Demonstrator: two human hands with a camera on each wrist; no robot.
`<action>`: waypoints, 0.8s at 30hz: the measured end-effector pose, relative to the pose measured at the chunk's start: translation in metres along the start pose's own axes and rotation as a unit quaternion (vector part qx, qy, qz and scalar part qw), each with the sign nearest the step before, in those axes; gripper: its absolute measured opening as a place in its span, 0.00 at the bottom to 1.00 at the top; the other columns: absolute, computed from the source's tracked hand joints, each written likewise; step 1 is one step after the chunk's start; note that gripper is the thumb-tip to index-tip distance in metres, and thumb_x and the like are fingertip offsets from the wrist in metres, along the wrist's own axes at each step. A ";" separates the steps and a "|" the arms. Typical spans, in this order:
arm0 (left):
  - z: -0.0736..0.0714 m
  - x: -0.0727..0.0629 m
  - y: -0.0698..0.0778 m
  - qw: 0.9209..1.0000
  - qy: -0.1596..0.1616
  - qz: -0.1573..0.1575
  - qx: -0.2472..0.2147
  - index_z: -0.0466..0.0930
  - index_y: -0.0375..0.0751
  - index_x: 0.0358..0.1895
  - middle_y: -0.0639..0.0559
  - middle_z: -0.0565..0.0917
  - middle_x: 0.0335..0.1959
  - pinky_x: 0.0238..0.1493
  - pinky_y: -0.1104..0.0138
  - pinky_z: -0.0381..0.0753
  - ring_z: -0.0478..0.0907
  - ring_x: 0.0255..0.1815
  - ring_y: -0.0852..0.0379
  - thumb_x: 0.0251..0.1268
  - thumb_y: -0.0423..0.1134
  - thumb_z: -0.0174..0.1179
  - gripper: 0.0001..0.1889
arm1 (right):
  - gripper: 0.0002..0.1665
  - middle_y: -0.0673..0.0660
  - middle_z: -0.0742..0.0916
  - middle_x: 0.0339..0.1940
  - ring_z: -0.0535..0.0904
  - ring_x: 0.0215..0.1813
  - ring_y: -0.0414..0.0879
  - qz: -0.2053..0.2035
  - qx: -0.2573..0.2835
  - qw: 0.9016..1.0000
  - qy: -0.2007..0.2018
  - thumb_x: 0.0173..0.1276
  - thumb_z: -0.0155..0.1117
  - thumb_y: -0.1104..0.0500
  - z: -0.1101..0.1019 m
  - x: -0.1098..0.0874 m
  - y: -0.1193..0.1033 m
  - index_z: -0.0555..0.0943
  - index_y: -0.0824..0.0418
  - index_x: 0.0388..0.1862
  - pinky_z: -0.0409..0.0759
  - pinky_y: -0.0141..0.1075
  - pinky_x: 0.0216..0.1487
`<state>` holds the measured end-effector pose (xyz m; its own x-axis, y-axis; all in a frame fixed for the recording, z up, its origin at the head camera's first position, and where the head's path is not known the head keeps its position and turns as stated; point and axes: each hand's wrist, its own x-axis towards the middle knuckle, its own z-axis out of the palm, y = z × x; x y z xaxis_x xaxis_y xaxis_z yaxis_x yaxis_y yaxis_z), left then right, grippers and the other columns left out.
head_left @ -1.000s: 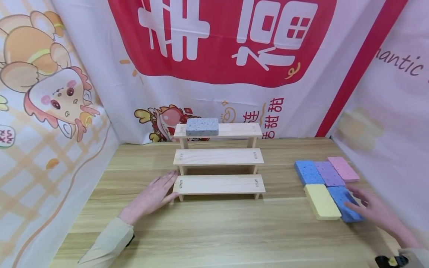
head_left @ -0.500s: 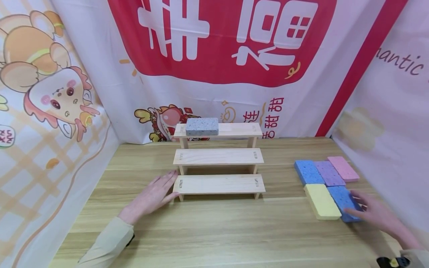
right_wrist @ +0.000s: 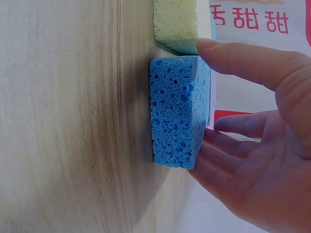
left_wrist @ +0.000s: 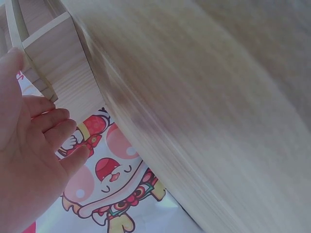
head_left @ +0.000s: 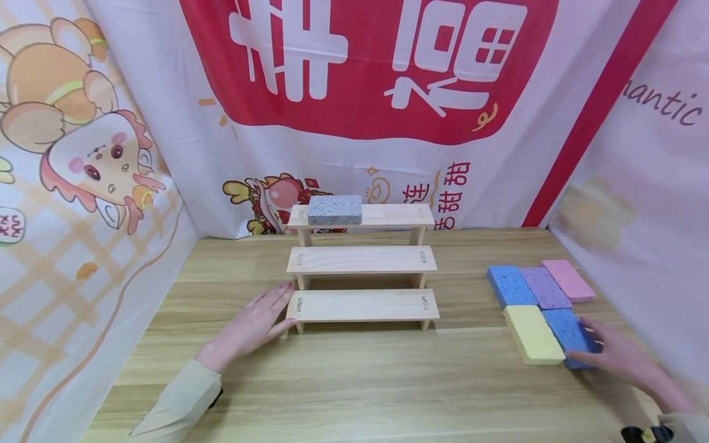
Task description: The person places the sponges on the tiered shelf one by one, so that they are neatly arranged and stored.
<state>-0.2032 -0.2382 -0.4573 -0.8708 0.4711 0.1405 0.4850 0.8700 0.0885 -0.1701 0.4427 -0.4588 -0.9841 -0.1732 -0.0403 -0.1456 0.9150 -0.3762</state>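
Note:
My right hand (head_left: 623,357) spans the near blue sponge (head_left: 570,329), at the right of the table. In the right wrist view the thumb is at the blue sponge's edge beside the yellow sponge (right_wrist: 177,22), and the other fingers are along its opposite side; the sponge lies on the table. My left hand (head_left: 252,323) rests with extended fingers against the left end of a three-step wooden shelf (head_left: 362,306). The left wrist view shows that hand's fingers beside the shelf's side panel (left_wrist: 63,58). A grey-blue speckled sponge (head_left: 335,210) lies on the top step, left of its middle.
Beside the held sponge lie the yellow sponge (head_left: 533,335), another blue sponge (head_left: 509,286), a purple sponge (head_left: 545,287) and a pink sponge (head_left: 568,280), edge to edge. Printed cloth (head_left: 365,132) encloses the wooden table (head_left: 354,387) at the back and both sides.
My right hand's thumb and fingers have come down and settled around the near blue sponge's edges. The left hand, the shelf and the sponges show no clear movement.

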 end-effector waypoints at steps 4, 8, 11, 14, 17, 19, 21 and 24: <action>0.000 0.000 0.000 1.000 0.000 -0.001 -0.001 0.57 0.31 0.76 0.37 0.60 0.77 0.78 0.44 0.60 0.62 0.77 0.40 0.74 0.58 0.51 0.39 | 0.52 0.90 0.70 0.59 0.73 0.54 0.83 -0.004 -0.004 1.000 0.008 0.58 0.75 0.50 0.001 0.000 0.000 0.63 0.89 0.63 0.77 0.69 0.51; 0.000 0.000 0.000 1.000 0.001 -0.002 -0.002 0.57 0.31 0.76 0.37 0.61 0.77 0.78 0.44 0.61 0.63 0.77 0.40 0.74 0.58 0.51 0.39 | 0.52 0.90 0.72 0.58 0.74 0.52 0.82 -0.013 -0.006 1.000 0.020 0.56 0.76 0.52 0.002 -0.001 0.000 0.64 0.89 0.63 0.77 0.69 0.50; 0.000 0.000 0.000 1.000 0.001 -0.003 -0.002 0.58 0.31 0.76 0.37 0.62 0.77 0.78 0.44 0.61 0.63 0.77 0.40 0.74 0.58 0.52 0.39 | 0.51 0.90 0.72 0.57 0.73 0.53 0.83 -0.022 -0.011 0.999 0.031 0.54 0.77 0.53 0.003 -0.001 -0.001 0.65 0.88 0.62 0.75 0.70 0.50; 0.000 -0.001 0.000 1.000 0.001 -0.003 -0.004 0.58 0.31 0.76 0.37 0.62 0.77 0.77 0.43 0.61 0.63 0.77 0.40 0.74 0.58 0.52 0.40 | 0.51 0.90 0.72 0.56 0.71 0.55 0.84 -0.018 -0.017 0.999 0.032 0.54 0.77 0.53 0.003 0.000 -0.002 0.65 0.88 0.62 0.74 0.70 0.51; -0.001 -0.001 0.000 1.000 0.002 -0.003 -0.006 0.58 0.31 0.76 0.37 0.62 0.77 0.77 0.43 0.62 0.63 0.77 0.41 0.73 0.58 0.52 0.39 | 0.52 0.90 0.72 0.56 0.70 0.55 0.84 -0.012 -0.023 0.999 0.032 0.54 0.77 0.52 0.003 0.001 -0.003 0.65 0.89 0.61 0.73 0.70 0.52; -0.001 0.000 0.001 1.000 0.004 -0.002 -0.005 0.58 0.31 0.75 0.37 0.62 0.77 0.77 0.43 0.63 0.63 0.77 0.40 0.73 0.57 0.53 0.39 | 0.52 0.91 0.72 0.55 0.70 0.55 0.85 -0.008 -0.028 0.999 0.031 0.54 0.77 0.51 0.003 0.002 -0.003 0.65 0.90 0.60 0.73 0.70 0.52; -0.001 0.000 0.000 1.000 0.005 0.000 -0.003 0.58 0.31 0.75 0.36 0.62 0.77 0.77 0.43 0.63 0.63 0.77 0.40 0.73 0.58 0.52 0.39 | 0.52 0.91 0.73 0.55 0.70 0.55 0.85 -0.005 -0.032 0.999 0.032 0.53 0.77 0.51 0.003 0.002 -0.004 0.66 0.90 0.60 0.74 0.70 0.52; -0.001 0.000 0.000 1.000 0.006 0.000 -0.003 0.58 0.31 0.75 0.36 0.63 0.77 0.77 0.44 0.63 0.63 0.77 0.40 0.73 0.58 0.52 0.39 | 0.52 0.91 0.73 0.54 0.71 0.54 0.85 0.003 -0.038 0.999 0.026 0.54 0.76 0.50 0.003 0.003 -0.004 0.66 0.90 0.59 0.74 0.70 0.52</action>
<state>-0.2027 -0.2381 -0.4565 -0.8699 0.4692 0.1521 0.4854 0.8692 0.0947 -0.1721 0.4371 -0.4605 -0.9887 -0.1497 0.0075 -0.1449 0.9415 -0.3044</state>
